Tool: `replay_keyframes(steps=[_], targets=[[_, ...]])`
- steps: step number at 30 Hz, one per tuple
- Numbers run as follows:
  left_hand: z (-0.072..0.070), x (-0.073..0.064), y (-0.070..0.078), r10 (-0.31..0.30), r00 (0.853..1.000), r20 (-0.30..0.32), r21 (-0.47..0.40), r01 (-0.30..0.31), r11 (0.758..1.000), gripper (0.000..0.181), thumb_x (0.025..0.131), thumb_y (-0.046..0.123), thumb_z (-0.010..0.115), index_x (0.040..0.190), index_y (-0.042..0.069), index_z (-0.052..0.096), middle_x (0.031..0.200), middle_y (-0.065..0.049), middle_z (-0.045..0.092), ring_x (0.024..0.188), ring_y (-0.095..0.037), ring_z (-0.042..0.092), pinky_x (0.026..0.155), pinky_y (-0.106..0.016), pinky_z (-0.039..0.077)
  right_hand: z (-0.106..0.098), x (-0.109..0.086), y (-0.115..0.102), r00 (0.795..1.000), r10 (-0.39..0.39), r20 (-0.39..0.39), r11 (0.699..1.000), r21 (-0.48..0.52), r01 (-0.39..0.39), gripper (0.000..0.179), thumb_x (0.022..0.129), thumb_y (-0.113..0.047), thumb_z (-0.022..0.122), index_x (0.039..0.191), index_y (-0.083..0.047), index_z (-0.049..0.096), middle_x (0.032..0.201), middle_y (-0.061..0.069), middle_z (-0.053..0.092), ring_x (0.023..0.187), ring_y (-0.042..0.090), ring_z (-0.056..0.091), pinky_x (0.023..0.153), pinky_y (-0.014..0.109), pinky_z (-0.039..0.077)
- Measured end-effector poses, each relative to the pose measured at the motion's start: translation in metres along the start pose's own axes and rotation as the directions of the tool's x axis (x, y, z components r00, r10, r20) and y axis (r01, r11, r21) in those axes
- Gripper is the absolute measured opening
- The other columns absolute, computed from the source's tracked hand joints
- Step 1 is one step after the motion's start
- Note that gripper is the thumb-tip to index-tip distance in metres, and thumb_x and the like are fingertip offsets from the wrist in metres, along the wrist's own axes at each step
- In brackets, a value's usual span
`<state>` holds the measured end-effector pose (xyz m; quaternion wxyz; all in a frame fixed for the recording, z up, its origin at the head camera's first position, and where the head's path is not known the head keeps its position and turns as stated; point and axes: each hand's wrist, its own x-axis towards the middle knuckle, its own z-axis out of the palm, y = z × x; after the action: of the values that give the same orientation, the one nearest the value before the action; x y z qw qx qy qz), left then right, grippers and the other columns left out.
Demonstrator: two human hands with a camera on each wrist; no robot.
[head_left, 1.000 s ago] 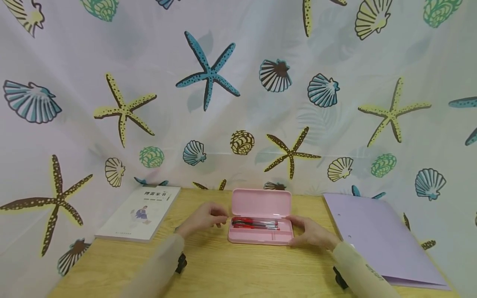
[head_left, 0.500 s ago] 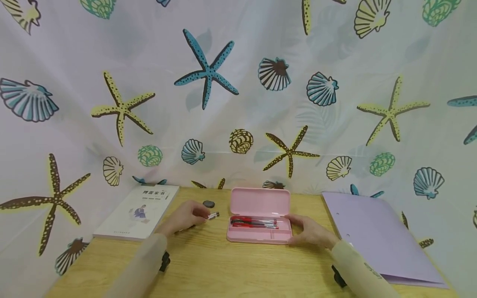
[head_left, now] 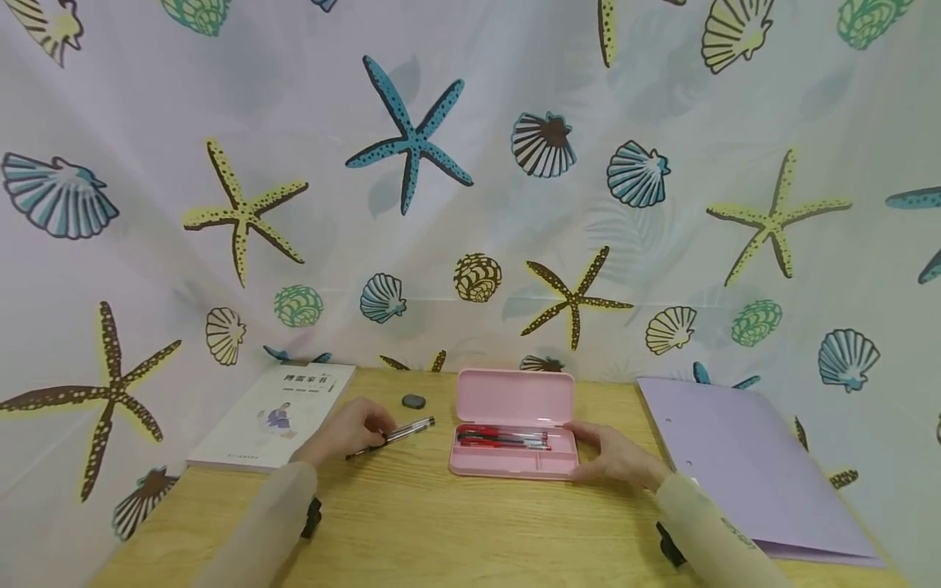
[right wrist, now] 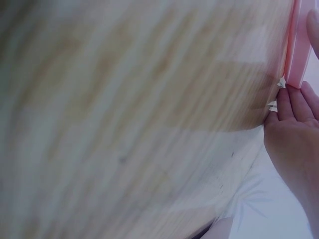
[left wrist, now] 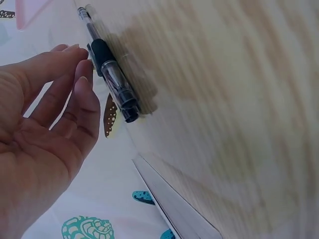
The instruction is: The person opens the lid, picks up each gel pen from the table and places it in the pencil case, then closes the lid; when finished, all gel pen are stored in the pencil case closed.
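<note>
Clear gel pens [head_left: 412, 429] with black grips lie slanted on the table, seemingly two side by side. My left hand [head_left: 351, 431] is over their middle. In the left wrist view, its thumb and fingertips come together at the dark grip [left wrist: 102, 51], pinching there; how much pen sits between them is partly hidden. An open pink pencil case [head_left: 488, 465] stands to the right, with several red and black pens [head_left: 503, 439] in its back compartment. My right hand [head_left: 617, 459] holds the case's right end, thumb at the front corner and fingers at the back.
A small dark grey oval object [head_left: 413, 401] lies behind the loose pens. On the left is a white book [head_left: 275, 416]; on the right, a lilac folder [head_left: 757, 474]. A shell-and-starfish curtain [head_left: 470, 204] hangs along the table's back edge.
My left hand has moved leftward from beside the case to the loose pens, uncovering the grey oval object and the pens' right ends. The right hand stays on the case.
</note>
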<state>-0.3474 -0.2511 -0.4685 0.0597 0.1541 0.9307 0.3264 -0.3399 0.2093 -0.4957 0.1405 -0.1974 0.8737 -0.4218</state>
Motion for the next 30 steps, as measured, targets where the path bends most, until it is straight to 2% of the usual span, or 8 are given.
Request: replay_keyframes(steps=[2, 6, 11, 16, 23, 27, 30], targets=[[0.0, -0.001, -0.001, 0.024, 1.0, -0.002, 0.024, -0.024, 0.999, 0.021, 0.082, -0.007, 0.069, 0.099, 0.004, 0.074, 0.093, -0.006, 0.072, 0.085, -0.017, 0.061, 0.078, -0.038, 0.051, 0.0, 0.0, -0.001, 1.0, -0.007, -0.008, 1.0, -0.011, 0.007, 0.087, 0.074, -0.026, 0.086, 0.148, -0.009, 0.042, 0.155, 0.015, 0.038, 0.146, 0.035, 0.028, 0.119, 0.055, 0.017], [0.002, -0.004, -0.003, 0.033, 0.999, 0.009, 0.06, -0.034, 0.998, 0.023, 0.08, -0.007, 0.07, 0.098, 0.006, 0.074, 0.091, -0.004, 0.072, 0.083, -0.015, 0.06, 0.076, -0.037, 0.05, 0.001, 0.001, -0.003, 1.0, -0.009, -0.015, 0.999, -0.04, 0.009, 0.087, 0.073, -0.026, 0.086, 0.147, -0.01, 0.043, 0.154, 0.015, 0.039, 0.146, 0.036, 0.029, 0.118, 0.055, 0.018], [0.006, -0.007, -0.003, 0.003, 0.999, 0.048, 0.03, -0.004, 1.0, 0.025, 0.081, -0.007, 0.069, 0.101, 0.006, 0.074, 0.093, -0.003, 0.071, 0.084, -0.016, 0.061, 0.077, -0.036, 0.051, 0.004, 0.001, -0.004, 1.0, -0.006, -0.001, 0.999, -0.033, 0.006, 0.086, 0.074, -0.025, 0.086, 0.147, -0.01, 0.043, 0.155, 0.015, 0.038, 0.146, 0.036, 0.028, 0.118, 0.055, 0.017], [0.008, -0.007, -0.001, 0.008, 0.998, 0.061, 0.034, -0.01, 0.999, 0.024, 0.079, -0.007, 0.072, 0.099, 0.006, 0.074, 0.091, -0.002, 0.071, 0.081, -0.015, 0.061, 0.074, -0.033, 0.052, 0.004, 0.001, -0.002, 1.0, -0.024, 0.007, 1.0, -0.019, 0.024, 0.09, 0.073, -0.024, 0.086, 0.148, -0.006, 0.04, 0.155, 0.017, 0.036, 0.146, 0.036, 0.027, 0.119, 0.054, 0.017], [0.009, -0.001, 0.003, 0.091, 0.993, 0.076, 0.046, -0.094, 0.994, 0.022, 0.077, -0.007, 0.073, 0.095, 0.004, 0.073, 0.088, -0.005, 0.07, 0.077, -0.013, 0.058, 0.069, -0.03, 0.05, 0.001, 0.0, -0.004, 1.0, 0.015, -0.007, 1.0, -0.019, -0.015, 0.087, 0.074, -0.027, 0.086, 0.148, -0.011, 0.043, 0.156, 0.014, 0.037, 0.146, 0.035, 0.027, 0.119, 0.055, 0.017], [0.011, 0.001, 0.007, 0.14, 0.987, 0.076, 0.066, -0.145, 0.987, 0.022, 0.074, -0.009, 0.071, 0.092, 0.004, 0.073, 0.084, -0.005, 0.07, 0.075, -0.012, 0.057, 0.068, -0.029, 0.049, -0.001, -0.001, -0.003, 1.0, 0.023, 0.001, 1.0, 0.011, -0.023, 0.087, 0.075, -0.024, 0.086, 0.148, -0.01, 0.041, 0.157, 0.015, 0.035, 0.147, 0.035, 0.026, 0.119, 0.055, 0.016], [0.011, 0.002, 0.009, 0.144, 0.987, 0.071, 0.059, -0.148, 0.987, 0.023, 0.073, -0.009, 0.07, 0.092, 0.003, 0.073, 0.086, -0.005, 0.071, 0.077, -0.012, 0.059, 0.07, -0.03, 0.05, -0.002, -0.002, -0.003, 1.0, 0.01, 0.007, 1.0, 0.028, -0.01, 0.088, 0.075, -0.023, 0.086, 0.149, -0.007, 0.04, 0.157, 0.016, 0.034, 0.147, 0.036, 0.025, 0.119, 0.055, 0.016]])
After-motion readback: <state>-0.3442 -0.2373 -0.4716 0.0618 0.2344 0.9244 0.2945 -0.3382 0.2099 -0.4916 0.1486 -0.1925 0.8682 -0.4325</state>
